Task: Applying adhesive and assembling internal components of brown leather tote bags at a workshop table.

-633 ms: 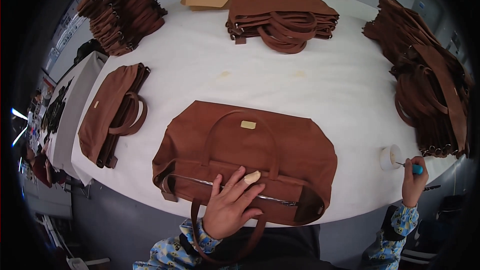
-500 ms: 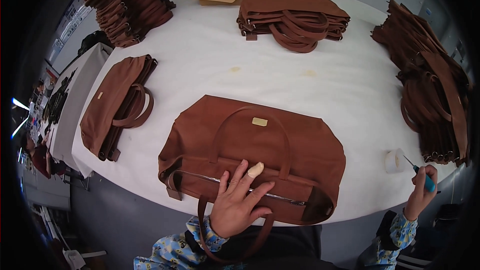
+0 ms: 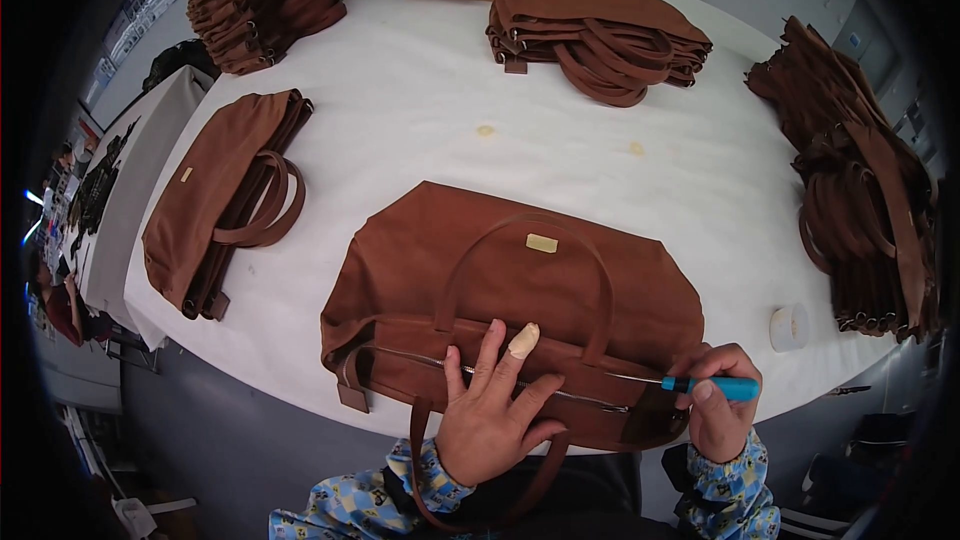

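The big brown bag (image 3: 515,295) lies on the table (image 3: 400,140) right in front of the person, with its long side going from left to right and its zipper (image 3: 590,401) on the side near the person. The left hand (image 3: 492,430) rests on the middle of the bag with its fingers spread wide, while the right hand (image 3: 722,410), at the bag's right end, has its fingers wrapped around a blue-handled tool (image 3: 720,388). The tool's thin tip points left along the bag, just above the zipper and nearer the right hand, but I cannot tell if it touches.
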`<state>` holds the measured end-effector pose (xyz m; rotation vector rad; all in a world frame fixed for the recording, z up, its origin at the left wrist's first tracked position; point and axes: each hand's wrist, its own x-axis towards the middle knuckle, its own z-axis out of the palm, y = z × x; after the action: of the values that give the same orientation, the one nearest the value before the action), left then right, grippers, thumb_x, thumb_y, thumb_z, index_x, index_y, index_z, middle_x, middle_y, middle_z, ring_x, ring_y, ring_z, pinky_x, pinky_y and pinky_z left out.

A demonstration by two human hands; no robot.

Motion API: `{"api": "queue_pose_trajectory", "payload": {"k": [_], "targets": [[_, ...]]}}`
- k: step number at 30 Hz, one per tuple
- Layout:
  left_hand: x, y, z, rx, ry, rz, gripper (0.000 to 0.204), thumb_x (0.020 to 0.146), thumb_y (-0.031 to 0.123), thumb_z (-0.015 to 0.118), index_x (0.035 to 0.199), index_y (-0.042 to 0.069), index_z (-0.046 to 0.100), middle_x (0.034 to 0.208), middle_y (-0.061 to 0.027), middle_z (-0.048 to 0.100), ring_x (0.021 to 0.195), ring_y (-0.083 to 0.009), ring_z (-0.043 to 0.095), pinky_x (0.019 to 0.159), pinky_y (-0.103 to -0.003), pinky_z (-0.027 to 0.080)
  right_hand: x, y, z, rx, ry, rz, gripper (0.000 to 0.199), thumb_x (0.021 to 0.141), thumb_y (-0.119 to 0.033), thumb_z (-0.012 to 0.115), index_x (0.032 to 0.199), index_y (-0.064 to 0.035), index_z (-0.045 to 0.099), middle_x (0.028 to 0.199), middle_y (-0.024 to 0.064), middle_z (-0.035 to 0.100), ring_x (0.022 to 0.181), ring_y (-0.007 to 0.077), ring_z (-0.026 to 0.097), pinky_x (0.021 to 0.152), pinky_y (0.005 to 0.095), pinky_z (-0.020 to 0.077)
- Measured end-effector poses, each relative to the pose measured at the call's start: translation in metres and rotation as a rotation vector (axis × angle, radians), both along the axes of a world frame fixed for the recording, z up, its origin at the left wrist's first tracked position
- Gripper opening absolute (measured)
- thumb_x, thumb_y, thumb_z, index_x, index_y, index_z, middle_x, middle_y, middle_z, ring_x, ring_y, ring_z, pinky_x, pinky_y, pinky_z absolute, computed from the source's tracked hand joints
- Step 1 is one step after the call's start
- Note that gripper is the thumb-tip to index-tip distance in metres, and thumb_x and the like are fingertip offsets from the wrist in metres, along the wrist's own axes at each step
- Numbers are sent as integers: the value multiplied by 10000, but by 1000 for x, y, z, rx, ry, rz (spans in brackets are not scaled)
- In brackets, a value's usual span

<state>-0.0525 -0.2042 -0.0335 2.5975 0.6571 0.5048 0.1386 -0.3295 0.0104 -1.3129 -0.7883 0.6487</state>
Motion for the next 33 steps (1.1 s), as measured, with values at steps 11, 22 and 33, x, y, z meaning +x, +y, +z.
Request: {"api": "queue_pose_trajectory", "payload": {"k": [11,22,33], "targets": [[0,4,3,-21,23,-32,393,648,436,681,908,154,596,1370,-182,291,1283,-427,210,894,-682,181,-9,11,6,-149,-32,-61,95,802,-43,597,813,6,516,705,61,570,584,67,503,545,197,414],[0,3,3,-20,13,-30,402,655,432,679,929,151,593,1364,-178,301,1281,-421,219,899,-677,178,-11,12,7,-203,-82,-57,86,795,-19,596,816,6,516,683,39,561,573,53,496,529,185,405],[12,-5,6,27,-95,92,521,674,409,669,1075,97,553,1330,-139,380,1291,-346,260,982,-611,27,-16,8,16,-227,-115,-40,81,785,-4,598,793,4,518,651,13,553,560,35,481,507,173,382]]}}
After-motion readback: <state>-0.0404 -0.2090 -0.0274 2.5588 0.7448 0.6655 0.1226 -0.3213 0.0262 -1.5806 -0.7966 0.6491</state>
